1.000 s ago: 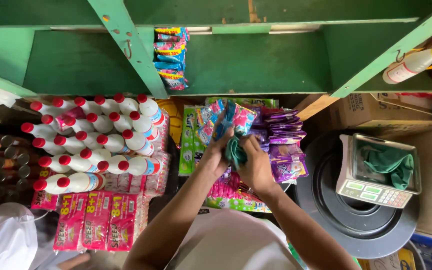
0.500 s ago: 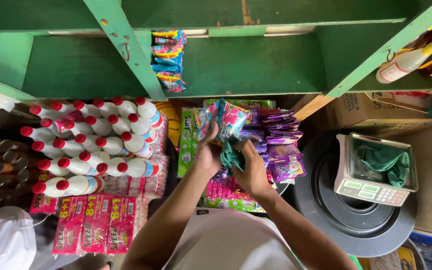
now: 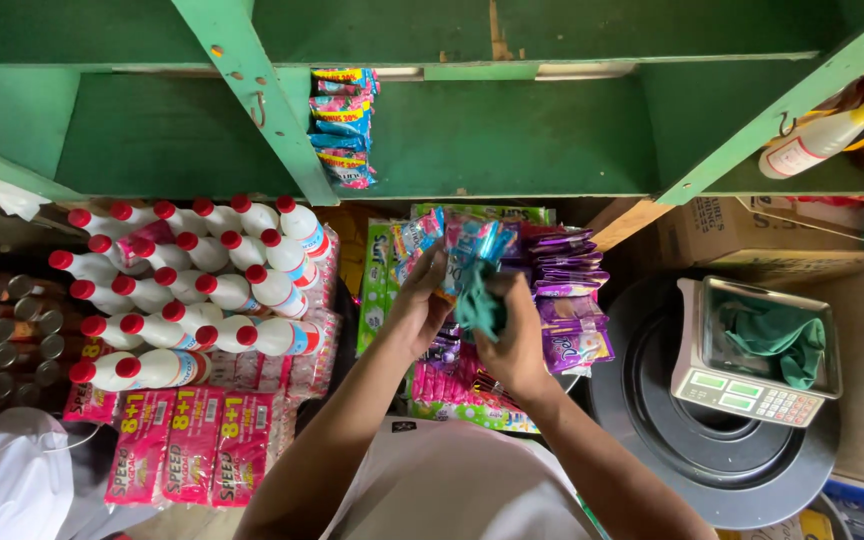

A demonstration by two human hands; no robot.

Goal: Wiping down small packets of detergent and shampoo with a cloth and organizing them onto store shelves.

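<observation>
Compared with 1 second ago, both hands sit higher, near the frame's centre; the left hand (image 3: 420,318) now grasps shiny sachets (image 3: 472,243) lifted off the pile, and the right hand (image 3: 514,345) stays clenched on a teal cloth (image 3: 476,308) touching them; wiping seems underway.

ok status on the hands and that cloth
Left hand grips sachet strip. Right hand wipes it with teal cloth. Nothing in the way.
</observation>
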